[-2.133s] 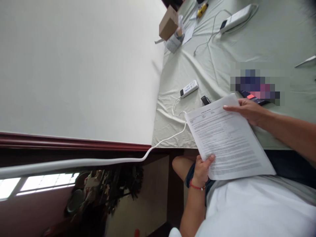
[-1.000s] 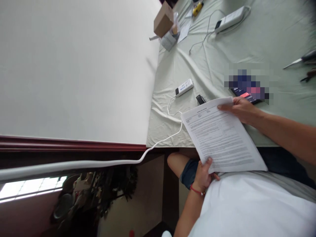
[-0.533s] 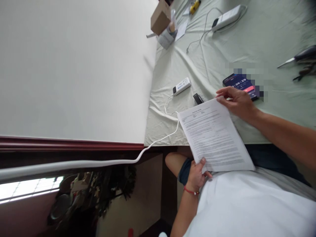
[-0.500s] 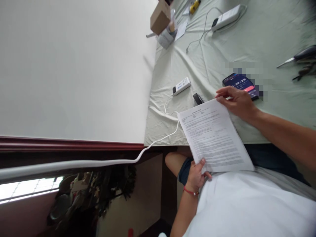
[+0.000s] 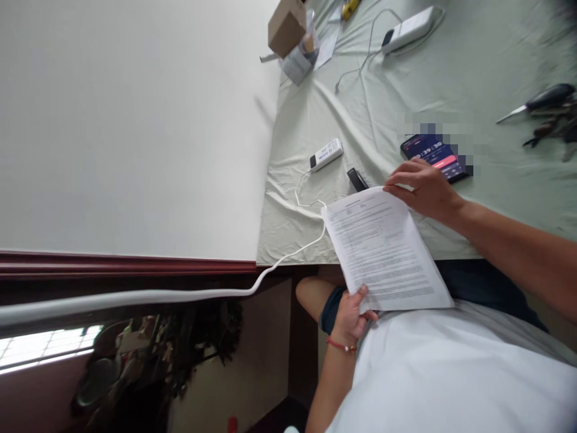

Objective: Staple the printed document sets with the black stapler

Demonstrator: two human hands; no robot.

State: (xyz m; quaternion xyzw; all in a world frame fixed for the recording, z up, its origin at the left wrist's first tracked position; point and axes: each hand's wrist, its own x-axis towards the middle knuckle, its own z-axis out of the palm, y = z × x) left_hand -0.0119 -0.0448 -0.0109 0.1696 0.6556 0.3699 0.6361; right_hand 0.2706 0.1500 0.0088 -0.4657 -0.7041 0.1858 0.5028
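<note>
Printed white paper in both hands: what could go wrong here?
The bare right hand pinches the printed white paper only at an upper corner, which might crease.
A long white cable runs by the other upper corner in view; it could snag.
The right hand overlaps the dark rectangular phone in view and may nudge it.
</note>
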